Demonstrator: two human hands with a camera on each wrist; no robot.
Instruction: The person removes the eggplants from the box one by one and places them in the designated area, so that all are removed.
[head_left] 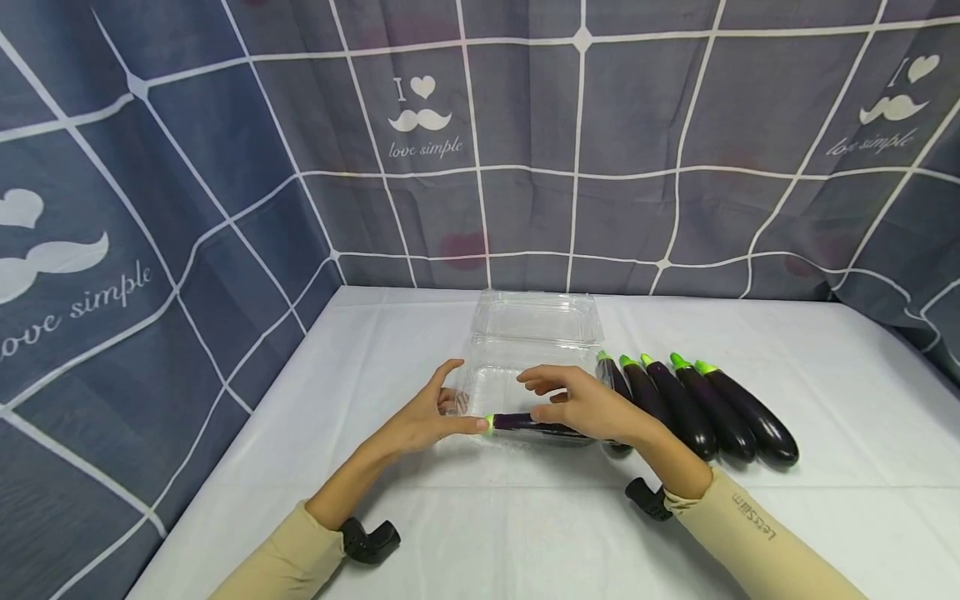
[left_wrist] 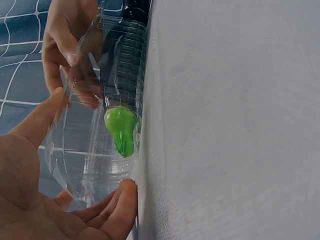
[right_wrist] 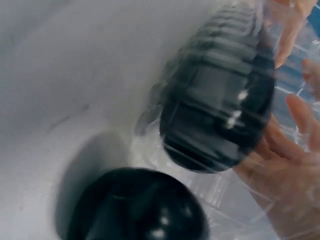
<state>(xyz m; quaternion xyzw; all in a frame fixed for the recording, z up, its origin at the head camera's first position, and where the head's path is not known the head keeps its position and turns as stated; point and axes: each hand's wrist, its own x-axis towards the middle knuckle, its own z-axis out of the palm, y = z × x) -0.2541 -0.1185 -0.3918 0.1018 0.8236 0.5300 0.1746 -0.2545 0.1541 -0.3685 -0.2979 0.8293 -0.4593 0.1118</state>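
A clear plastic clamshell container (head_left: 487, 379) stands with its lid (head_left: 536, 317) folded back. One dark purple eggplant (head_left: 517, 422) lies along its near side, its green stem end (left_wrist: 121, 127) pointing left. At the left end my left hand (head_left: 431, 417) holds the container, its thumb by the near rim and its fingers spread round the end. Above the eggplant hovers my right hand (head_left: 585, 404), fingers loosely extended over the container and thumb close to the eggplant. Through the plastic, the eggplant's rounded end (right_wrist: 215, 125) shows in the right wrist view.
Several more eggplants (head_left: 720, 408) lie in a slanted row right of the container, green ends away from me. The nearest one (right_wrist: 140, 210) sits close to the container's right end. A white cloth (head_left: 510, 533) covers the table; a grey checked curtain (head_left: 525, 208) hangs behind.
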